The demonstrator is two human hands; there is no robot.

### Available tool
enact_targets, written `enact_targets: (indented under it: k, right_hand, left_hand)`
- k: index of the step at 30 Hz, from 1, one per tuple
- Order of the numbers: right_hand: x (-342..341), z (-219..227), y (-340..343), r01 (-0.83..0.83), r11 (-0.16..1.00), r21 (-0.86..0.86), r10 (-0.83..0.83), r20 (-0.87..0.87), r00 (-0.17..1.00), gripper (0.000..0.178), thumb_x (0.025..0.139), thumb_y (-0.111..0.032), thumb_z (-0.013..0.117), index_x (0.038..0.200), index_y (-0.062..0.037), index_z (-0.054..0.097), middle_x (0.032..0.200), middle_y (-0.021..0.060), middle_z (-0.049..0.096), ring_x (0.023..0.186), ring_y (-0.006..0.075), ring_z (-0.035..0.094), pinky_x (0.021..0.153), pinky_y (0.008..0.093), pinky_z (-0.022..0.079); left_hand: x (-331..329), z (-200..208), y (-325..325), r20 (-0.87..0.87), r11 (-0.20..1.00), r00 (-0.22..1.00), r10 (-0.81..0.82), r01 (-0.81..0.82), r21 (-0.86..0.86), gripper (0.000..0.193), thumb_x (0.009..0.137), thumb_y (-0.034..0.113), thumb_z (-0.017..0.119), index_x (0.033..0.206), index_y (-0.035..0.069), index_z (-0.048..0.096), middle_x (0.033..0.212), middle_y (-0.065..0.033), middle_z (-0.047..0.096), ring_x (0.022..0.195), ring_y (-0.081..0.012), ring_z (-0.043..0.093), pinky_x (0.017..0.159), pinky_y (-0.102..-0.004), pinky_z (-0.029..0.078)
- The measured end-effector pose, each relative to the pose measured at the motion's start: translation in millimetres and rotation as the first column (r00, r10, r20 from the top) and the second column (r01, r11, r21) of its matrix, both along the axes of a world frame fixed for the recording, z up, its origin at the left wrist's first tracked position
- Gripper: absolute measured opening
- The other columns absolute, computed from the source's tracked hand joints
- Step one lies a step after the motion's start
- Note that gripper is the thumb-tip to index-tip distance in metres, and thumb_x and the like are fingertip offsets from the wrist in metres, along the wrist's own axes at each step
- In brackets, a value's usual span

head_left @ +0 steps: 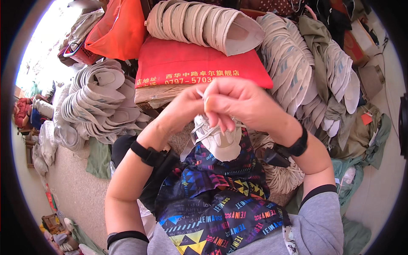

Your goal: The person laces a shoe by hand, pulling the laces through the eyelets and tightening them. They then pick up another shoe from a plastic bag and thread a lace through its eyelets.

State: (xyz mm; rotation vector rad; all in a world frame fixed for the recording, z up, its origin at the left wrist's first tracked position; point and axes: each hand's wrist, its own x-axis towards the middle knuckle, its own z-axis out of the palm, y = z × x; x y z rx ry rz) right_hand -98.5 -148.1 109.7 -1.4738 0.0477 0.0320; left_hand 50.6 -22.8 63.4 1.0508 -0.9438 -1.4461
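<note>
We log the grip first: both hands meet above the lap, fingertips pressed together on a thin white lace. The right hand pinches it between thumb and forefinger; the left hand closes on it from the other side, its fingertips partly hidden behind the right. The lace runs down to a cream shoe upper, which rests toe-down on a dark apron with coloured triangles and lettering, just below the hands.

Judgement on handling: the upper looks light and soft, mesh and thin panels with no sole, so it should fold under pressure; the lace is limp and thin, likely to slip unless pinched near its end. We would take the upper by its eyelet edge or collar, where the material is doubled.

Each wrist carries 1 black band. A black tool lies by the right forearm, over a pile of pale cord.

Outward: a flat red bag, oblong, with 1 strip of yellow print along its near edge, lies on a cardboard box directly beyond the hands. On it sits 1 row of nested beige uppers. To the left, an orange bag and fanned stacks of grey-white uppers; to the right, more stacks and brown cartons at the far edge. An orange tag lies on green cloth, right.
</note>
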Motion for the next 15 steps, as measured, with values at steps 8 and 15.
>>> enact_targets:
  k: [8, 15]
  right_hand:
    - [-0.1, 4.5, -54.0, 0.619, 0.707, 0.341, -0.673, 0.059, 0.737, 0.017, 0.099, -0.012, 0.054, 0.104, 0.0026, 0.06, 0.096, 0.0157, 0.068, 0.079, 0.0232, 0.069, 0.077, 0.0346, 0.06]
    - [-122.5, -25.7, -257.2, 0.806, 0.436, 0.4, -0.887, 0.341, 0.311, 0.015, 0.094, -0.001, 0.051, 0.105, 0.0061, 0.059, 0.102, 0.0187, 0.067, 0.098, 0.0261, 0.067, 0.095, 0.0388, 0.053]
  left_hand:
    - [0.2, -39.3, 9.4, -0.144, 0.829, 0.817, 0.558, -0.539, 0.152, 0.015, 0.097, 0.017, 0.059, 0.098, 0.004, 0.067, 0.077, 0.0041, 0.058, 0.062, -0.0028, 0.046, 0.058, -0.0165, 0.04]
    - [149.0, -73.7, 115.6, -0.196, 0.327, 0.316, 0.928, -0.944, 0.029, 0.018, 0.098, 0.016, 0.057, 0.105, 0.0, 0.061, 0.08, -0.0007, 0.059, 0.066, -0.0069, 0.053, 0.061, -0.0197, 0.044]
